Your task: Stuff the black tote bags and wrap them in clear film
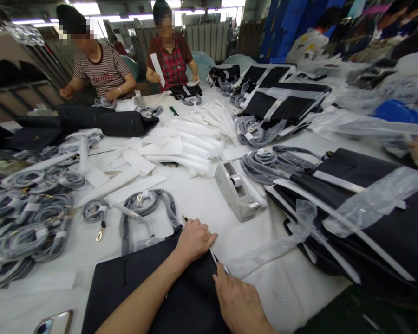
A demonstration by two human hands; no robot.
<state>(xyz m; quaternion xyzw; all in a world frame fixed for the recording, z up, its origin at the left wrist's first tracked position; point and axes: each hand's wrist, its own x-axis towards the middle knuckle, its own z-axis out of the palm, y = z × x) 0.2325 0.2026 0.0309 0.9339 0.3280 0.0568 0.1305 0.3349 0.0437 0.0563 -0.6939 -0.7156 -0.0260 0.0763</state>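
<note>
A black bag (142,271) lies flat on the table in front of me, with a strap and its clear wrap at its far edge. My left hand (194,239) is closed on the bag's far right corner, near a small gold zipper end. Lower down, my right hand (238,297) grips the bag's right edge, thumb on top, with a thin white strip showing between the two hands. The fingers under the edge are hidden. Just beyond the bag are a wrapped coiled strap (139,202) and a smaller coil with a gold clasp (99,234).
A grey tape dispenser (238,190) stands ahead of my hands. Several wrapped straps (42,222) are heaped at left, white foam strips (184,139) in the middle. Black bags (379,199) are stacked at right. A phone (54,322) lies near left. Two people (169,60) work across the table.
</note>
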